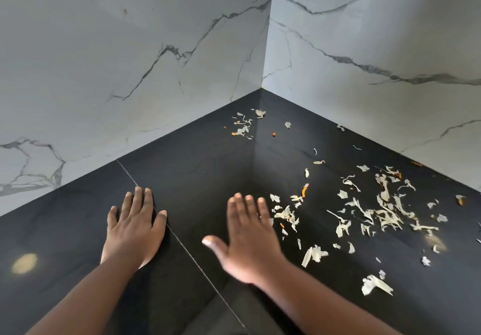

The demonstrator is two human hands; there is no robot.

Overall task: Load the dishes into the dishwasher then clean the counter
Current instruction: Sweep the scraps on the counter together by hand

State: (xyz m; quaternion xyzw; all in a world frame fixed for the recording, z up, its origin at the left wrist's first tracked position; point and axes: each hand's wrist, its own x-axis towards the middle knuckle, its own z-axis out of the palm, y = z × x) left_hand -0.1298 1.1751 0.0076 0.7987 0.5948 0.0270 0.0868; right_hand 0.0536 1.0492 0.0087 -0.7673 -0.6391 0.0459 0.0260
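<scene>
A glossy black counter (203, 168) fills a corner between two marble walls. Pale vegetable scraps (382, 215) with a few orange bits lie scattered over its right half, and a smaller patch of scraps (243, 126) sits near the corner. My left hand (134, 226) rests flat on the counter, fingers straight, beside a seam line. My right hand (251, 238) is open with fingers straight and slightly blurred, its fingertips touching the left edge of the scraps. Neither hand holds anything. No dishes or dishwasher are in view.
White marble walls with grey veins (130, 61) meet at the corner (261, 87) behind the counter. A thin seam (182, 241) runs diagonally across the counter between my hands. Light reflections show on the surface at left (24, 263).
</scene>
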